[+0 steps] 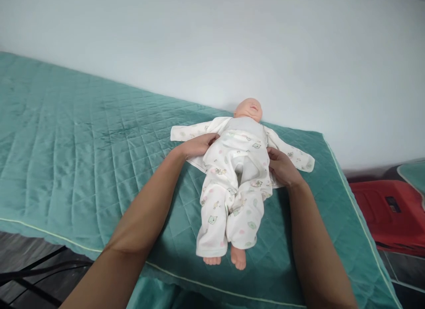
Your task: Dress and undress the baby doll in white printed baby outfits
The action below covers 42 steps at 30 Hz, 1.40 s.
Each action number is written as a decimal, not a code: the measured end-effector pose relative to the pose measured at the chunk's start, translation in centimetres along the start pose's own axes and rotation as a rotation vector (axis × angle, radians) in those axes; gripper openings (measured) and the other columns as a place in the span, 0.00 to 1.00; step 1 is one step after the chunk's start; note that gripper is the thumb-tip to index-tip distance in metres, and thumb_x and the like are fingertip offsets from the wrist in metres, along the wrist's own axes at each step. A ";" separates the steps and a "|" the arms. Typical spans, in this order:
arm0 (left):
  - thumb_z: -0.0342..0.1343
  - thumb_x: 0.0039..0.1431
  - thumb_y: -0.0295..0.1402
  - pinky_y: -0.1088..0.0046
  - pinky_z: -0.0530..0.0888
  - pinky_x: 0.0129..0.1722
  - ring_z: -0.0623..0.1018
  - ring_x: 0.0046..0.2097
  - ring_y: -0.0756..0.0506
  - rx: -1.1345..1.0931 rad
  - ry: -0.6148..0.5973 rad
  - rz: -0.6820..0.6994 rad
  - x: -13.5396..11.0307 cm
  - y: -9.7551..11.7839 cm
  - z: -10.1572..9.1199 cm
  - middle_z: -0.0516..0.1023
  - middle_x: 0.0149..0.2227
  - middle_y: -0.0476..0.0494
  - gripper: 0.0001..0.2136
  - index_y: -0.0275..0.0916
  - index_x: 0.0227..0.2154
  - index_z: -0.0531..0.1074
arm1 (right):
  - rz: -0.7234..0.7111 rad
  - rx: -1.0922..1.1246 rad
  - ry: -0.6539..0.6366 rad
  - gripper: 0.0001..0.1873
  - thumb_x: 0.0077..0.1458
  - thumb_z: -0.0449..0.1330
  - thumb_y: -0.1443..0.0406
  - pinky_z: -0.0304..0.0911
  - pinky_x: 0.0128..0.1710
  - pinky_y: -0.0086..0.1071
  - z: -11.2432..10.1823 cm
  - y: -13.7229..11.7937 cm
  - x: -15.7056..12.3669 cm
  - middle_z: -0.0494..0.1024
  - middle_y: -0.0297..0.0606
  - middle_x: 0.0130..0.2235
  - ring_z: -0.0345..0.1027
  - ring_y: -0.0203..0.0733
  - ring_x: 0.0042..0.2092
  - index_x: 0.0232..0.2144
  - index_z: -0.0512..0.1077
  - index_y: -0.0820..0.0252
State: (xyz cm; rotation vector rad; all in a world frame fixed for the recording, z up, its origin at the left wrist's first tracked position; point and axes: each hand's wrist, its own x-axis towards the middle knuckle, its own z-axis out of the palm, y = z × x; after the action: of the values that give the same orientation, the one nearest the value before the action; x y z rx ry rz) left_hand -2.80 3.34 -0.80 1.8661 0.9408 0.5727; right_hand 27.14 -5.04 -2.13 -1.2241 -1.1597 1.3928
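A baby doll [249, 109] lies on its back, head toward the wall and bare feet toward me. It wears white printed baby pants [215, 198], open at the crotch with white cloth showing there. A matching long-sleeved top [191, 131] is spread beneath it, sleeves out to both sides. At the left of the waist, my left hand [201, 145] is closed on the pants' edge, fingertips partly hidden. On the other side, my right hand [283, 166] pinches the pants near the hip; its fingertips are partly tucked behind the fabric.
A green quilted cover [83, 158] lies over the bed under the doll, with a pale piped edge. Behind it rises a white wall [212, 43]. A red plastic object [392, 211] stands beyond the right edge, and black metal legs [43, 260] show at lower left.
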 end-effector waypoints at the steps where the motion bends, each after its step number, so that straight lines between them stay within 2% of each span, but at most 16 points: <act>1: 0.60 0.44 0.35 0.67 0.73 0.42 0.77 0.42 0.40 0.010 -0.013 0.004 -0.1 0.1 -0.1 0.80 0.39 0.44 0.15 0.40 0.38 0.75 | 0.012 -0.015 0.012 0.18 0.38 0.74 0.62 0.67 0.36 0.34 0.1 -0.2 0.0 0.80 0.33 0.35 0.72 0.40 0.36 0.32 0.72 0.56; 6: 0.58 0.45 0.36 0.65 0.72 0.47 0.76 0.47 0.39 0.051 -0.040 -0.023 -0.2 0.2 -0.3 0.80 0.44 0.44 0.20 0.39 0.43 0.74 | 0.076 -0.141 0.113 0.14 0.39 0.70 0.65 0.64 0.32 0.30 0.3 -0.8 0.0 0.77 0.29 0.31 0.67 0.36 0.31 0.30 0.70 0.57; 12: 0.56 0.44 0.33 0.68 0.73 0.43 0.76 0.45 0.41 0.007 -0.011 -0.053 0.2 -0.2 0.2 0.79 0.44 0.45 0.17 0.38 0.40 0.73 | 0.089 -0.315 0.226 0.12 0.39 0.65 0.67 0.62 0.31 0.31 0.8 -0.9 0.4 0.77 0.31 0.30 0.68 0.39 0.32 0.30 0.70 0.56; 16: 0.56 0.41 0.30 0.71 0.72 0.37 0.77 0.39 0.44 0.000 0.056 -0.116 0.6 -0.7 0.5 0.80 0.39 0.45 0.17 0.39 0.39 0.75 | 0.072 -0.369 0.262 0.14 0.39 0.63 0.67 0.63 0.32 0.33 0.5 -0.2 0.9 0.79 0.34 0.33 0.70 0.42 0.34 0.33 0.70 0.56; 19: 0.53 0.41 0.29 0.72 0.71 0.32 0.76 0.33 0.45 0.043 0.174 -0.214 1.0 -1.2 0.5 0.80 0.34 0.45 0.15 0.38 0.34 0.76 | 0.043 -0.427 0.296 0.14 0.41 0.63 0.65 0.64 0.35 0.35 0.1 0.3 1.2 0.80 0.35 0.34 0.71 0.43 0.36 0.35 0.70 0.56; 21: 0.51 0.41 0.30 0.72 0.70 0.32 0.76 0.32 0.45 0.118 0.212 -0.212 1.1 -1.3 0.5 0.80 0.31 0.45 0.12 0.38 0.29 0.76 | 0.011 -0.459 0.288 0.13 0.42 0.62 0.65 0.64 0.38 0.36 -0.1 0.5 1.3 0.80 0.35 0.35 0.71 0.43 0.37 0.35 0.70 0.56; 24: 0.52 0.42 0.31 0.71 0.71 0.35 0.77 0.35 0.43 0.165 0.101 -0.106 0.9 -0.8 0.3 0.80 0.31 0.46 0.10 0.38 0.27 0.77 | -0.003 -0.439 0.239 0.11 0.43 0.62 0.65 0.65 0.40 0.36 -0.1 0.3 1.0 0.81 0.35 0.36 0.72 0.43 0.38 0.34 0.71 0.56; 27: 0.54 0.43 0.32 0.70 0.74 0.41 0.79 0.43 0.40 0.064 -0.037 -0.069 0.3 0.0 0.1 0.83 0.37 0.48 0.13 0.39 0.32 0.79 | 0.020 -0.343 0.167 0.12 0.43 0.64 0.65 0.67 0.40 0.36 -0.1 0.1 0.7 0.82 0.35 0.38 0.73 0.44 0.39 0.35 0.72 0.56; 29: 0.56 0.43 0.33 0.69 0.75 0.46 0.79 0.47 0.38 -0.029 -0.081 -0.066 -0.1 0.5 0.1 0.83 0.41 0.47 0.17 0.39 0.38 0.80 | 0.021 -0.264 0.124 0.12 0.43 0.65 0.66 0.68 0.39 0.35 -0.1 0.1 0.6 0.82 0.35 0.38 0.73 0.43 0.38 0.34 0.72 0.55; 34: 0.59 0.43 0.34 0.64 0.76 0.49 0.79 0.49 0.37 -0.127 -0.028 -0.071 -0.3 0.6 0.6 0.83 0.44 0.42 0.23 0.38 0.46 0.78 | 0.061 -0.116 0.119 0.14 0.41 0.67 0.68 0.68 0.35 0.33 -0.2 0.5 0.9 0.81 0.32 0.36 0.72 0.41 0.35 0.32 0.71 0.54; 38: 0.60 0.44 0.36 0.62 0.76 0.49 0.80 0.48 0.37 -0.082 0.040 -0.068 -0.2 0.5 1.0 0.84 0.42 0.42 0.21 0.38 0.44 0.79 | 0.065 -0.099 0.121 0.16 0.40 0.69 0.67 0.68 0.32 0.32 0.0 0.6 0.9 0.81 0.33 0.37 0.73 0.41 0.35 0.34 0.71 0.55; 42: 0.59 0.44 0.37 0.61 0.76 0.49 0.79 0.48 0.36 -0.102 0.013 -0.085 -0.1 0.6 1.1 0.84 0.42 0.42 0.20 0.37 0.42 0.79 | 0.038 -0.135 0.114 0.16 0.41 0.69 0.64 0.68 0.33 0.32 0.3 0.6 0.9 0.81 0.33 0.37 0.72 0.42 0.36 0.34 0.70 0.54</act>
State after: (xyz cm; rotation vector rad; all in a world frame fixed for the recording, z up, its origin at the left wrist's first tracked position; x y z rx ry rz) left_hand -1.87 2.55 -0.77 1.7250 0.9768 0.5709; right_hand 26.78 -4.26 -2.79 -1.4090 -1.1706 1.2718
